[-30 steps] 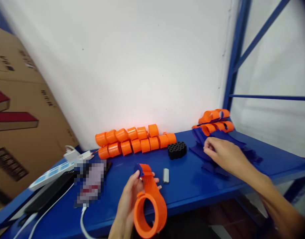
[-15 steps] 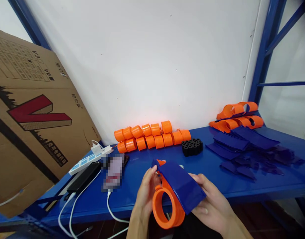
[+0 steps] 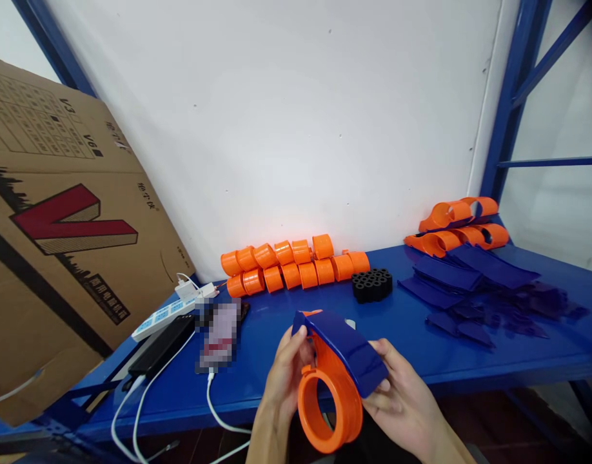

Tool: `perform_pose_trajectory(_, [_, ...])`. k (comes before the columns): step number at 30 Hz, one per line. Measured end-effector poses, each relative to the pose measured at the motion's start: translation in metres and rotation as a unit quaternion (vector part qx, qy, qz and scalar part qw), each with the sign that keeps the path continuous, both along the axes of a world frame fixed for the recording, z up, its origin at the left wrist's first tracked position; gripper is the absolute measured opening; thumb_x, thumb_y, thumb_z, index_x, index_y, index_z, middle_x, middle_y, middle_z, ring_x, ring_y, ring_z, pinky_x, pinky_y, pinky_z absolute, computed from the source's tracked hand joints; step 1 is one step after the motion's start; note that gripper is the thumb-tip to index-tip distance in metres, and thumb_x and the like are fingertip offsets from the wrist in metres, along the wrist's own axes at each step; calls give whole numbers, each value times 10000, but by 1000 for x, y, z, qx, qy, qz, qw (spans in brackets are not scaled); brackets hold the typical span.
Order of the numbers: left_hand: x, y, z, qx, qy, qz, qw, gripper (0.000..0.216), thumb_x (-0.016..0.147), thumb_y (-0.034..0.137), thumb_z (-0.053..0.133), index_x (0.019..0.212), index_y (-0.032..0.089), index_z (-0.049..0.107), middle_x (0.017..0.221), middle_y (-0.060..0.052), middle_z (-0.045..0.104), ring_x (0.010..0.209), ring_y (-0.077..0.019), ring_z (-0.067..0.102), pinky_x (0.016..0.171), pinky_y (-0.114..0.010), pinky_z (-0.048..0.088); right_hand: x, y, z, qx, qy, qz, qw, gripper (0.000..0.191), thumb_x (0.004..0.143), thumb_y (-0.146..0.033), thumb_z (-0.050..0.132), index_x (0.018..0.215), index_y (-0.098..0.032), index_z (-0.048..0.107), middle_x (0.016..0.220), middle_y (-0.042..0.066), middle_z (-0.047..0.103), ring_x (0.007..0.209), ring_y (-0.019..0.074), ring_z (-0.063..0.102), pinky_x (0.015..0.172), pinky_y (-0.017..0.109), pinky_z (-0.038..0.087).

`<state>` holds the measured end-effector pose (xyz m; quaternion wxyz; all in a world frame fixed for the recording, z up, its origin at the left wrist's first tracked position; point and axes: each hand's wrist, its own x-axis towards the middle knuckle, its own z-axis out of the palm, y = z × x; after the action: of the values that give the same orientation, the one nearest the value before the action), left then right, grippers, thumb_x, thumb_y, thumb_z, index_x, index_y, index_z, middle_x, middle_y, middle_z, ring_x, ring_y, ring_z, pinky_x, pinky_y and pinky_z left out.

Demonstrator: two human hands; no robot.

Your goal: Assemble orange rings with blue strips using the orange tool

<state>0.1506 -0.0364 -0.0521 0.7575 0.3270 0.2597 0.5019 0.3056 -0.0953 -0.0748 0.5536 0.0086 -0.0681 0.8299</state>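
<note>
Between my hands is an orange tape dispenser [image 3: 325,412] with a round hub ring at its lower end. A glossy dark blue plastic sheet [image 3: 351,351] lies bent over its top side. My left hand [image 3: 284,370] is closed around the dispenser's narrow upper end, thumb pressed against the blue edge. My right hand [image 3: 405,393] grips the lower right end of the blue sheet and the dispenser beneath it, some fingers hidden behind. Both hands are in front of the table's near edge.
On the blue table [image 3: 296,322] stand orange rings [image 3: 291,274], black tubes [image 3: 372,285], blue plastic sheets [image 3: 445,274] and orange dispensers [image 3: 455,225]. At left are a cardboard box [image 3: 73,225], power strip [image 3: 165,316], black power bank [image 3: 163,345], blurred phone [image 3: 222,335] and white cables [image 3: 213,399].
The blue sheet has been bent down closer along the dispenser's top, and its far end now curves over. My right hand has moved slightly left; the dispenser has tilted a little.
</note>
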Motion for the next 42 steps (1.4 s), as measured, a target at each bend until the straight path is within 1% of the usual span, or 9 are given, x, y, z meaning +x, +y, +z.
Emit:
perform_pose_trajectory(4, [0, -1, -1, 3, -1, 2, 1000, 248, 819, 282, 709, 1039, 172, 683, 897, -67, 757, 746, -190, 716, 743, -311, 572, 0, -4, -3, 1, -40, -3, 999, 205, 758, -195, 773, 641, -130, 618, 473, -65, 494, 382, 12, 391, 302, 90, 176])
perform_pose_trajectory(8, [1, -2, 4, -35, 11, -18, 999, 424, 770, 369, 742, 1121, 142, 669, 901, -115, 757, 803, -257, 726, 722, -352, 576, 0, -8, -1, -17, -91, -12, 996, 222, 746, -213, 774, 645, -138, 591, 489, -73, 477, 380, 13, 384, 297, 94, 185])
perform_pose_trajectory(14, [2, 1, 3, -40, 19, 35, 998, 448, 712, 341, 786, 1102, 148, 680, 819, -73, 757, 721, -228, 720, 686, -319, 558, 5, -16, 9, -15, -309, -65, 949, 294, 775, -385, 725, 954, -176, 621, 618, -69, 515, 373, 23, 372, 300, 121, 238])
perform_pose_trajectory(17, [3, 3, -2, -4, 29, 39, 999, 413, 766, 332, 749, 1121, 134, 676, 762, -51, 746, 617, -172, 683, 649, -281, 534, 8, -15, 17, 32, -517, -167, 839, 487, 839, -559, 614, 1187, -222, 566, 662, -49, 540, 441, 89, 473, 329, 169, 341])
perform_pose_trajectory(20, [3, 2, -4, 26, 48, 40, 998, 369, 781, 286, 748, 1121, 159, 676, 880, -62, 763, 751, -182, 707, 725, -271, 527, 6, -11, 27, 101, -696, -252, 665, 574, 814, -547, 647, 1298, -249, 562, 993, 53, 667, 860, 204, 649, 678, 297, 554])
perform_pose_trajectory(22, [3, 2, -4, 28, 54, 28, 998, 366, 783, 279, 751, 1123, 170, 673, 962, -82, 764, 878, -217, 712, 798, -298, 525, 3, -7, 33, 134, -764, -279, 567, 580, 770, -483, 701, 1295, -256, 604, 1250, 91, 629, 1169, 283, 568, 973, 404, 469])
perform_pose_trajectory(24, [3, 2, -3, 22, 52, 16, 998, 353, 804, 311, 734, 1119, 165, 673, 969, -98, 763, 922, -245, 711, 826, -331, 528, 2, -4, 38, 159, -788, -286, 521, 544, 780, -428, 683, 1292, -251, 629, 1301, 97, 620, 1244, 310, 523, 1044, 438, 404])
perform_pose_trajectory(35, [7, 3, 2, -2, 47, 38, 998, 342, 830, 397, 699, 1053, 139, 679, 845, -80, 756, 770, -209, 713, 714, -296, 531, 20, -9, 35, 135, -730, -245, 624, 532, 854, -452, 580, 1303, -174, 639, 807, 59, 721, 689, 205, 652, 665, 313, 534])
perform_pose_trajectory(42, [7, 2, 2, 7, 77, 43, 996, 321, 789, 389, 746, 1001, 154, 693, 523, 39, 607, 450, -91, 540, 462, -187, 389, 12, -4, 37, 167, -745, -250, 595, 482, 884, -399, 563, 1313, -189, 632, 820, 54, 713, 683, 201, 599, 643, 306, 493])
